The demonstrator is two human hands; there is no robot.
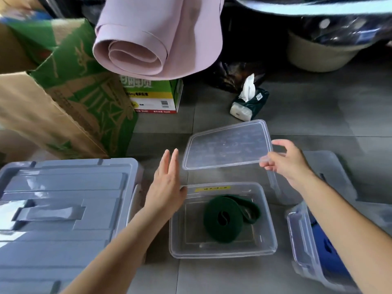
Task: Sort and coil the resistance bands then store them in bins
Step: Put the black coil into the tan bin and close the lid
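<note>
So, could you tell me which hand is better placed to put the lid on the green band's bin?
Probably right. The right hand grips the clear lid by its edge, beyond the clear bin holding the coiled green band. The left hand is open, empty, beside the bin's left rim.

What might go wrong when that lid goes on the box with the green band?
The right hand has its grip on only one edge of the lid, so it may tilt or slip. The green band has a loose tail beside its coil in the clear bin; it might spring up and get caught under the lid.
</note>
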